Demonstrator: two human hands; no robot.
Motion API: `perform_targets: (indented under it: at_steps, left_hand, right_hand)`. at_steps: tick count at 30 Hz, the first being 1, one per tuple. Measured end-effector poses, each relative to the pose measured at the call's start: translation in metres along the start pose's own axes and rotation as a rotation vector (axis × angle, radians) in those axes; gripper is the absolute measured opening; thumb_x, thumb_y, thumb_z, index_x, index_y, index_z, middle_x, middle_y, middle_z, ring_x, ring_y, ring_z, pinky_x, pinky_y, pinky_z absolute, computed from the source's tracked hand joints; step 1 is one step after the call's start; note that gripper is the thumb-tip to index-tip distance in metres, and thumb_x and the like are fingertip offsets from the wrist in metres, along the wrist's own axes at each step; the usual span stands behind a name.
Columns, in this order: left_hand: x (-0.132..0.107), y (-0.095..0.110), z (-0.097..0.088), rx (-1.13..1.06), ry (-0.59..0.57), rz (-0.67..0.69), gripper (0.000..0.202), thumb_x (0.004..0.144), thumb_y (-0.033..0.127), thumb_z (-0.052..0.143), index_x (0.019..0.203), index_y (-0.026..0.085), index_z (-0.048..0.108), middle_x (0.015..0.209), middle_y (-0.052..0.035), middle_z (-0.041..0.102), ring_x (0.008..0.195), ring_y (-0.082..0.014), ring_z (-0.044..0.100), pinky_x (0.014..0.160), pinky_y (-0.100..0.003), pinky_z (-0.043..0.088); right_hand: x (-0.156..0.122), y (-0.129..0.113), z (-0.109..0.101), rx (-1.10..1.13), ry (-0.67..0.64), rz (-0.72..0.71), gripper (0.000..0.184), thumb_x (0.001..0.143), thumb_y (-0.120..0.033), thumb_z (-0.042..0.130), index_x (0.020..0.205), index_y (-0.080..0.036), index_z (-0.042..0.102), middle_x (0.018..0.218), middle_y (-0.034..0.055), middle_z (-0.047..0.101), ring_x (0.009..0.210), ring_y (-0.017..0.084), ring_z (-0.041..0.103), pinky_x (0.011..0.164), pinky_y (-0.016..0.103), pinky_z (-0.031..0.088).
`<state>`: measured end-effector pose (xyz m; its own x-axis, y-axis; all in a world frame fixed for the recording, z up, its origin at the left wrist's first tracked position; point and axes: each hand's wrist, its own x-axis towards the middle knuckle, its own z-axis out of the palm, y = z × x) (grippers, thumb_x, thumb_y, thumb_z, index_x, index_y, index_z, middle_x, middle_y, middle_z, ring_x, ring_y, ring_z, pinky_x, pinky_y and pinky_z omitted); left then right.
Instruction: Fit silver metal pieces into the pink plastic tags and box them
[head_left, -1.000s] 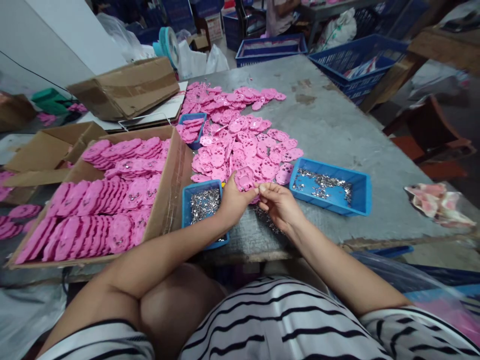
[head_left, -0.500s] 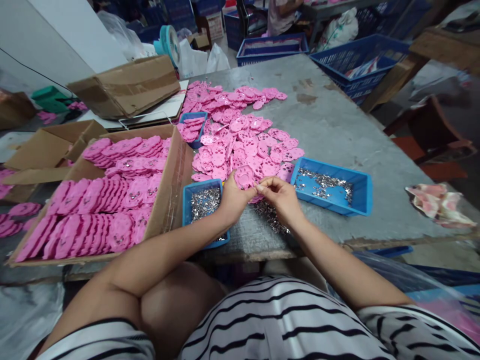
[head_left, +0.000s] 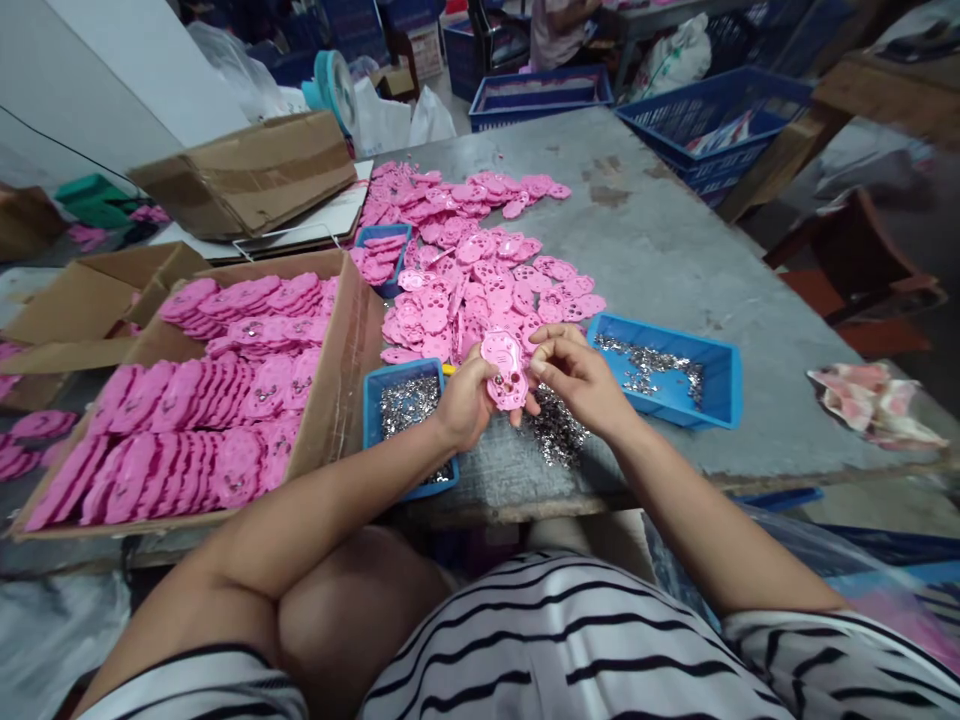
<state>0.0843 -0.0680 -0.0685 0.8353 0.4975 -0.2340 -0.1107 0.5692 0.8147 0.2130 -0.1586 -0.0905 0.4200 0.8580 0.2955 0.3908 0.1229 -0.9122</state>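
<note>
We grip the pink paw-shaped piece (head_left: 504, 372) firmly in our left hand (head_left: 461, 405) above the table's (head_left: 675, 250) near edge. Our right hand (head_left: 583, 382) pinches its fingertips together at the piece's rim, and whether they hold a metal bit we cannot tell. Packed rows fill the cardboard box (head_left: 341, 370) at the left edge, while a big loose pile (head_left: 480, 270) lies mid-table, seemingly not yet worked.

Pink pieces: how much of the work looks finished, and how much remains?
Done: rows of pink pieces fill most of the cardboard box. In hand: the left hand holds one pink piece with small metal parts on it; the right hand touches its edge. Left: a large loose pile lies beyond.
</note>
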Motion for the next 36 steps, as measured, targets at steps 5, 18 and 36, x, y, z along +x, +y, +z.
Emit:
perform_targets:
  at_steps: [5, 18, 36]
  left_hand:
    - [0.001, -0.001, -0.003, -0.01, -0.08, -0.043, 0.063, 0.067, 0.022, 0.046, 0.129, 0.017, 0.038, 0.087, -0.0065, 0.066, 0.06, -0.0203, 0.068, 0.036, -0.021, 0.042]
    - [0.0, -0.006, -0.006, 0.127, -0.145, -0.028, 0.061, 0.067, 0.028, 0.052, 0.126, 0.019, 0.04, 0.085, -0.0067, 0.067, 0.06, -0.0211, 0.069, 0.033, -0.021, 0.038]
    - [-0.002, -0.011, -0.005, 0.26, -0.108, -0.011, 0.053, 0.068, 0.019, 0.061, 0.116, 0.018, 0.038, 0.08, -0.0025, 0.066, 0.052, -0.0162, 0.066, 0.038, -0.022, 0.046]
  right_hand:
    - [0.004, -0.009, -0.005, -0.105, -0.125, -0.054, 0.013, 0.086, -0.021, 0.057, 0.073, -0.022, 0.058, 0.115, 0.0077, 0.055, 0.111, 0.023, 0.052, 0.098, 0.045, 0.046]
    - [0.007, -0.012, -0.008, -0.199, -0.275, -0.035, 0.013, 0.084, -0.014, 0.056, 0.071, -0.02, 0.055, 0.119, 0.0079, 0.054, 0.117, 0.024, 0.05, 0.098, 0.042, 0.043]
    - [-0.003, -0.008, -0.002, 0.08, -0.087, 0.128, 0.013, 0.081, -0.022, 0.064, 0.068, -0.021, 0.065, 0.108, 0.0067, 0.061, 0.103, 0.021, 0.057, 0.089, 0.039, 0.05]
